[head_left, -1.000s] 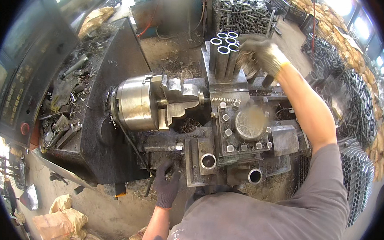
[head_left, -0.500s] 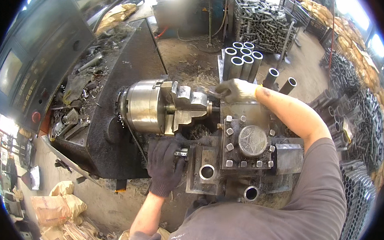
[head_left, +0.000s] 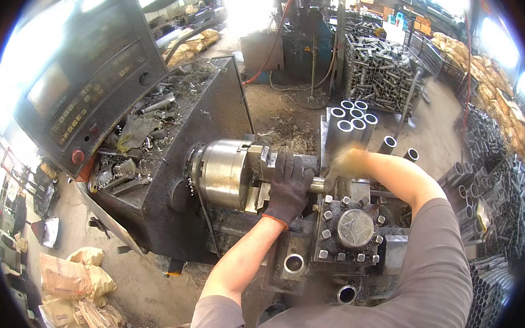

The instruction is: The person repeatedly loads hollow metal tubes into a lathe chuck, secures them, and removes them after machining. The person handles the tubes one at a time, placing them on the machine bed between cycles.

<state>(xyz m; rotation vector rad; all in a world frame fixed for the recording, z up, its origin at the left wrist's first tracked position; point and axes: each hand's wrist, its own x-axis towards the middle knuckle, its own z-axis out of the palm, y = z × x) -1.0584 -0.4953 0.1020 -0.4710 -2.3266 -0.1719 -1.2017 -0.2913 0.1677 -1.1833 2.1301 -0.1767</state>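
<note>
A steel lathe chuck [head_left: 223, 173] with stepped jaws [head_left: 267, 162] stands left of my hands. My left hand [head_left: 289, 190], in a dark knit glove with an orange cuff, is wrapped over a short metal tube [head_left: 317, 185] in front of the jaws. The tube's bright end sticks out to the right of the fingers. My right hand [head_left: 346, 164], in a pale glove, is close to that end and smeared by motion, so its fingers cannot be made out. Nearer me is the square tool post [head_left: 355, 230] with bolts around its round cap.
A control panel [head_left: 87, 87] with a red button rises at left. Several upright tubes [head_left: 354, 118] stand beyond my right hand. One tube [head_left: 293, 263] stands nearer me. A crate of metal parts [head_left: 379, 72] is at the back, sacks [head_left: 78, 276] at lower left.
My left hand has moved up from low beside the tool post onto the tube at the chuck. My right hand stays on the far side of the tool post. The view has shifted.
</note>
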